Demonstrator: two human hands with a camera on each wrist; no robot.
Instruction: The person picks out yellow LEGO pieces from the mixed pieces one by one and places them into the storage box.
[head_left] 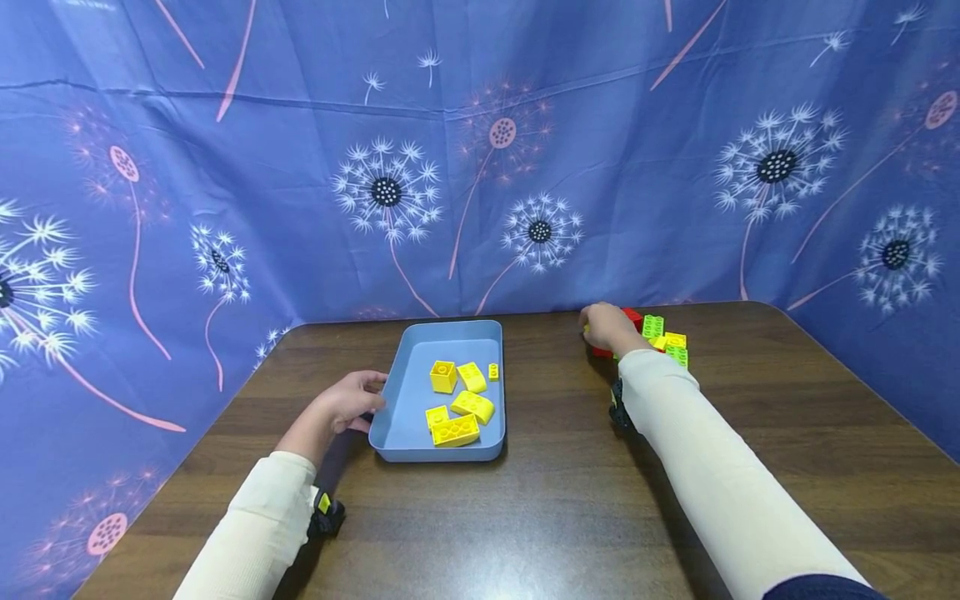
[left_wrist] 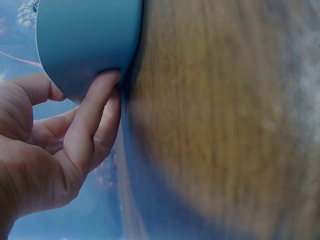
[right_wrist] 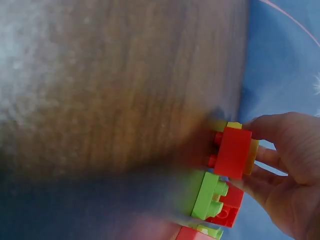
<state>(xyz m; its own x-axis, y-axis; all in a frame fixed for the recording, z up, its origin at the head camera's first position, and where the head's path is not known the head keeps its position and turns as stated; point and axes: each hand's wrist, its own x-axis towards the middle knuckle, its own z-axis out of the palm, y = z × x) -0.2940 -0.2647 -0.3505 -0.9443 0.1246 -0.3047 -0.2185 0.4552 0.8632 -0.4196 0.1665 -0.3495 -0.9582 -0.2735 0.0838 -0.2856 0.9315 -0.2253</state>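
Note:
A blue tray (head_left: 437,456) lies on the table, with several yellow toy building bricks (head_left: 472,406) inside. My left hand (head_left: 350,402) grips its left side near the front corner. In the left wrist view, fingertips (left_wrist: 109,77) press on the outer wall of the tray (left_wrist: 90,40) while the thumb is up at its rim. My right hand (head_left: 606,326) reaches into the left end of a brick pile at the back right. Its fingers close around a yellow brick (right_wrist: 252,157), mostly hidden behind a red brick (right_wrist: 234,152) in the right wrist view.
The pile also holds green bricks (head_left: 653,326), another yellow brick (head_left: 676,340) and red bricks (head_left: 632,317). The brown wooden table (head_left: 555,517) ends at the back against a blue curtain (head_left: 465,250) with a dandelion print.

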